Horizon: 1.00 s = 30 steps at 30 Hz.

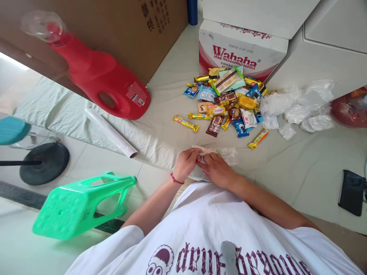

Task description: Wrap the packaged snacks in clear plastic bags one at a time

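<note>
Clear plastic bag (226, 154) sits pinched between your left hand (186, 164) and right hand (217, 169), fingers of both grasping it, near the snack pile (229, 103).

Two hands are in view, the left hand (186, 163) and the right hand (218, 168), with one clear plastic bag (226, 153) between them. One heap of wrapped snacks (226, 101) lies on the sheet, too many and too overlapped to count exactly. There is one red jug (97, 80), one green stool (80, 206), one Wahaha carton (241, 53), one large brown carton (137, 30), one film roll (111, 131) and one pile of crumpled clear bags (298, 109).
</note>
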Available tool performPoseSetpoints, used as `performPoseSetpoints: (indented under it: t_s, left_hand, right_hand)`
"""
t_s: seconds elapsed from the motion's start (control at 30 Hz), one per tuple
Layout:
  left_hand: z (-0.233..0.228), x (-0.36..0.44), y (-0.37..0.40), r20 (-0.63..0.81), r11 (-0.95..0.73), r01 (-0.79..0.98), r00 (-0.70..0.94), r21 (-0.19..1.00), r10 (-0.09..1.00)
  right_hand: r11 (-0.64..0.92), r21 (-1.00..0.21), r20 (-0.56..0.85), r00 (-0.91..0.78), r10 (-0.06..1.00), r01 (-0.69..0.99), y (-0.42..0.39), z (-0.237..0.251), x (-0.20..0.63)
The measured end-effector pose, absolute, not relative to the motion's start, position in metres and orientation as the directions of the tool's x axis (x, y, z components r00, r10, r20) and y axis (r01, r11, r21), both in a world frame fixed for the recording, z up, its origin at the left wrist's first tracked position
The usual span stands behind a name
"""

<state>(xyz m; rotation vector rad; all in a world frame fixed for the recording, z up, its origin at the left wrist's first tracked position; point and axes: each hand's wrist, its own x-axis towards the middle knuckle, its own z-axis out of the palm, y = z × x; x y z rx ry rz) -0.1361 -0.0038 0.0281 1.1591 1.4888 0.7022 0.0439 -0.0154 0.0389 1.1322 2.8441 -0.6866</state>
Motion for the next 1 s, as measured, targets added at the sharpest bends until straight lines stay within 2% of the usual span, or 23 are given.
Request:
performPoseSetpoints:
  t_s: [0.07,0.13,0.2,0.23,0.3,0.37,0.43,0.53,0.6,0.67,0.7,0.77,0.83,0.9,1.0]
  left_hand:
    - [0.025,-0.127,-0.006,-0.313,0.277,0.482,-0.005,0.831,0.95]
    - [0.023,-0.122,-0.006,-0.281,0.231,0.642,-0.025,0.731,0.959]
    - [0.02,-0.12,-0.007,-0.256,0.23,0.739,-0.079,0.634,0.963]
    - [0.019,-0.119,-0.007,-0.222,0.233,0.774,-0.123,0.589,0.967]
    - [0.015,-0.119,-0.008,-0.131,0.237,0.828,-0.198,0.508,0.971]
    - [0.011,-0.12,-0.008,-0.079,0.233,0.862,-0.221,0.45,0.972]
    - [0.007,-0.122,-0.007,-0.071,0.219,0.867,-0.21,0.447,0.975]
    - [0.007,-0.116,-0.009,-0.045,0.163,0.806,-0.167,0.569,0.985]
    - [0.01,-0.104,-0.014,0.064,0.04,0.758,-0.106,0.652,0.992]
    - [0.012,-0.087,-0.022,0.279,-0.189,0.748,0.006,0.636,0.96]
    - [0.012,-0.077,-0.026,0.4,-0.332,0.745,0.095,0.578,0.911]
    - [0.008,-0.06,-0.035,0.571,-0.585,0.696,0.3,0.417,0.764]
    - [0.002,-0.049,-0.041,0.6,-0.733,0.599,0.47,0.322,0.648]
    - [-0.004,-0.043,-0.042,0.523,-0.774,0.521,0.574,0.361,0.63]
    - [-0.006,-0.038,-0.037,0.399,-0.723,0.405,0.634,0.56,0.663]
  right_hand:
    - [0.603,-0.532,-0.086,-0.747,0.659,0.594,-0.012,0.04,0.059]
    - [0.501,-0.572,-0.009,-0.615,0.788,0.65,-0.008,0.039,0.078]
    - [0.35,-0.504,0.022,-0.393,0.919,0.79,-0.004,0.035,0.096]
    - [0.282,-0.457,0.006,-0.314,0.949,0.843,-0.003,0.032,0.102]
    - [0.211,-0.392,-0.084,-0.263,0.961,0.895,-0.003,0.025,0.112]
    - [0.183,-0.379,-0.152,-0.257,0.954,0.907,-0.007,0.02,0.115]
    - [0.158,-0.385,-0.158,-0.234,0.959,0.909,-0.014,0.018,0.113]
    - [0.052,-0.46,-0.209,-0.165,0.964,0.887,-0.025,0.02,0.106]
    - [-0.085,-0.64,-0.284,-0.133,0.949,0.763,-0.029,0.02,0.099]
    - [-0.254,-0.867,-0.346,-0.152,0.926,0.429,-0.032,0.02,0.095]
    - [-0.327,-0.923,-0.362,-0.173,0.916,0.201,-0.032,0.019,0.094]
    - [-0.417,-0.885,-0.375,-0.211,0.903,-0.208,-0.032,0.019,0.097]
    - [-0.455,-0.78,-0.385,-0.243,0.89,-0.43,-0.032,0.019,0.105]
    - [-0.464,-0.741,-0.386,-0.258,0.886,-0.486,-0.033,0.018,0.115]
    - [-0.437,-0.84,-0.368,-0.252,0.895,-0.322,-0.036,0.012,0.13]
